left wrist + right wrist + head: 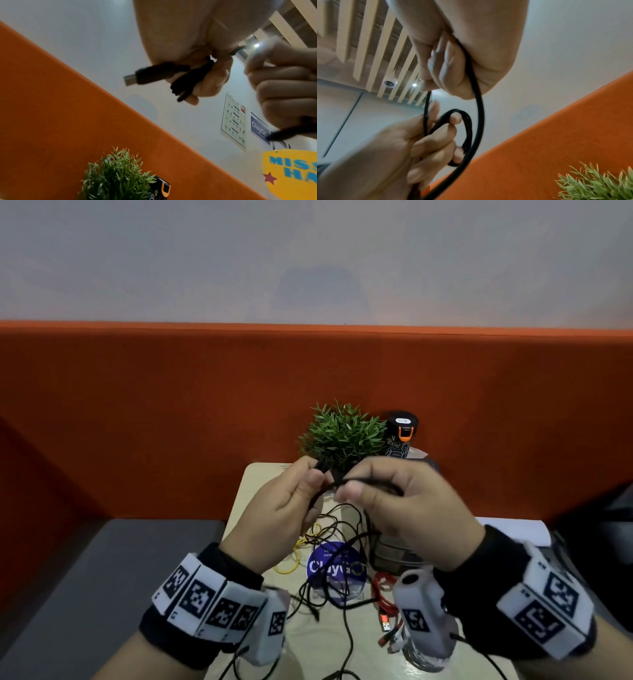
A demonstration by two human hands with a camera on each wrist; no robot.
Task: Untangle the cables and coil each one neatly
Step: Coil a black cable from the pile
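Both hands grip black cable point(346, 481): left hand point(281, 508) holds loops, plug point(137, 77) pointing probably away; right hand point(407, 508) pinches strand.

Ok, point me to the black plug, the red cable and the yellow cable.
black plug point(150, 75), left wrist view, its dark housing.
red cable point(385, 599), head view, the bundle's middle.
yellow cable point(289, 565), head view, its near loop.

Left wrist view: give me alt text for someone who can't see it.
The left hand grips a few bunched loops of thin black cable, its dark plug with a metal tip sticking out leftward. The right hand pinches the same cable alongside, above an orange partition and a green artificial plant.
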